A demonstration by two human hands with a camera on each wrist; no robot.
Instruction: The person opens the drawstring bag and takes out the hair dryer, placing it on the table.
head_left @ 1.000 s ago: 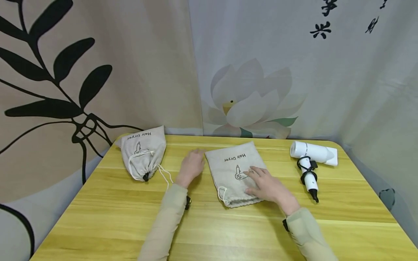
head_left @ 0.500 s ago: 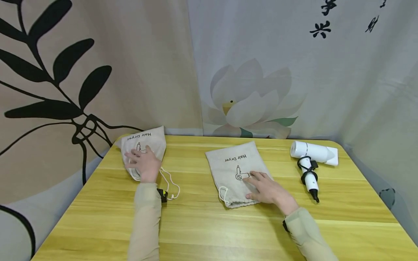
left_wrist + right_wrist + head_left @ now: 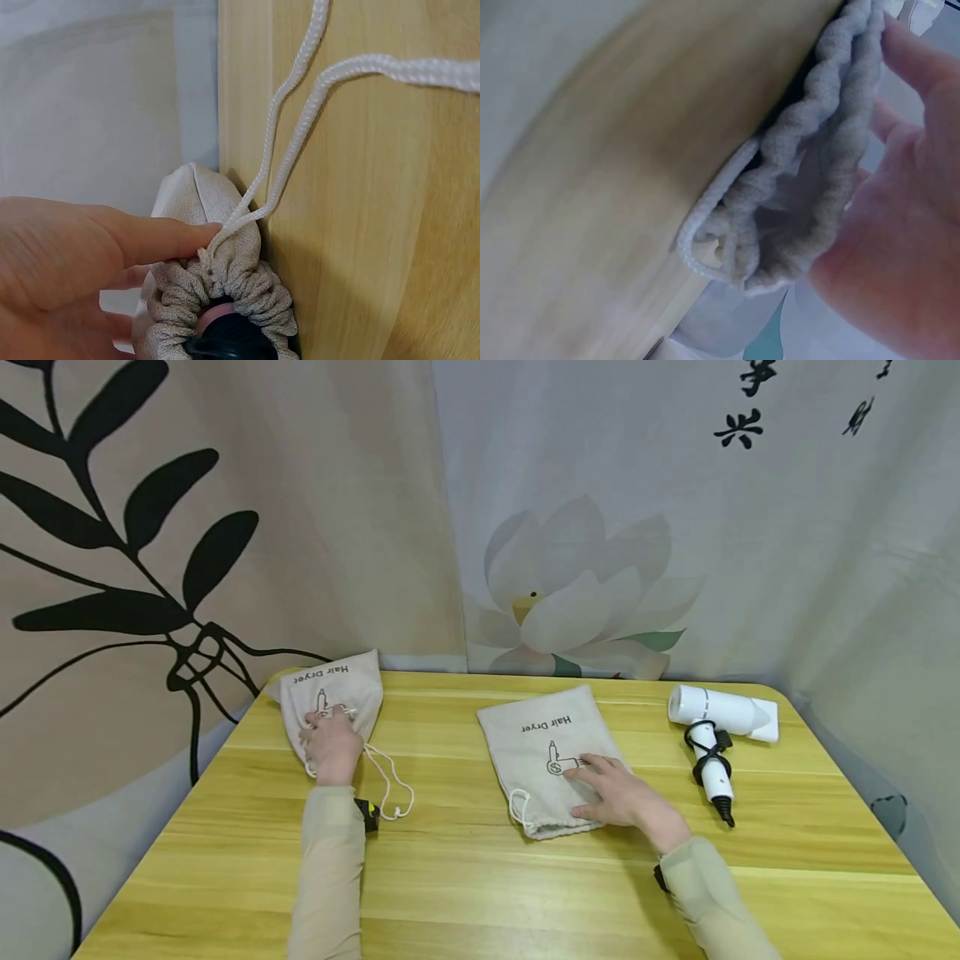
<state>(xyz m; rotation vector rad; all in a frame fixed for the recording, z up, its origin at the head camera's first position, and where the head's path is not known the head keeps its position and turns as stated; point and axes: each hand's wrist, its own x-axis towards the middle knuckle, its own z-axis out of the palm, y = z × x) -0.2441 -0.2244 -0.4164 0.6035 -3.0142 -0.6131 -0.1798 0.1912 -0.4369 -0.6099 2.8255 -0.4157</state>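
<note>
At the table's back left, a plump grey drawstring bag (image 3: 358, 687) printed "Hair Dryer" lies with its mouth gathered. A dark end (image 3: 232, 334) shows inside that mouth in the left wrist view. My left hand (image 3: 332, 745) grips this bag from above, thumb by the white cord (image 3: 296, 142) and the other fingers partly hidden. A second, flatter "Hair Dryer" bag (image 3: 536, 735) lies mid-table, its puckered mouth facing me. My right hand (image 3: 626, 793) rests on its right side with extended fingers, seen beside the mouth (image 3: 825, 172) in the right wrist view.
A white hair dryer (image 3: 720, 710) lies at the back right, its black cable (image 3: 708, 752) wound around the handle. The wooden table (image 3: 480, 893) ends at a printed curtain (image 3: 360, 527) behind.
My left hand has moved left from beside the middle bag onto the left bag, and its spread fingers have drawn together there. The right hand has hardly moved.
</note>
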